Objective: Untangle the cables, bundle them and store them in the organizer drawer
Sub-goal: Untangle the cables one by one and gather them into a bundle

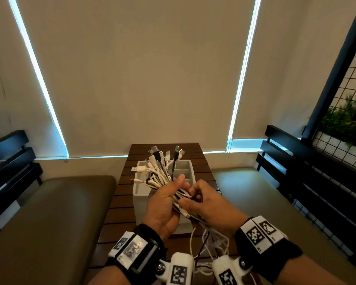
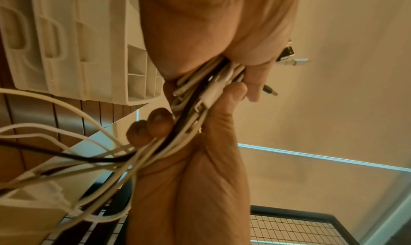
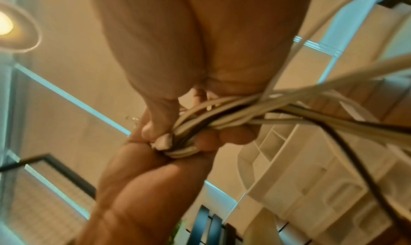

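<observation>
Cables: my bunch of cables (image 1: 162,177), mostly white with a few black, is up in the air over the white organizer (image 1: 141,199) on the slatted wooden table (image 1: 115,210); plug ends fan up and away from me, loose tails hang below my wrists.
Left hand: my left hand (image 1: 162,206) is wrapped round the middle of the bunch, thumb pressed on top.
Right hand: my right hand (image 1: 206,202) is just beside it, touching, fingertips (image 1: 191,191) curled and pinching strands on the near side.
Handling: I judge these light, limp and springy; the smooth jackets could slide past each other.
Where to hold: mid-bundle, firmly, not by the connectors.
Risk: hanging tails may snag on the organizer's dividers.
</observation>
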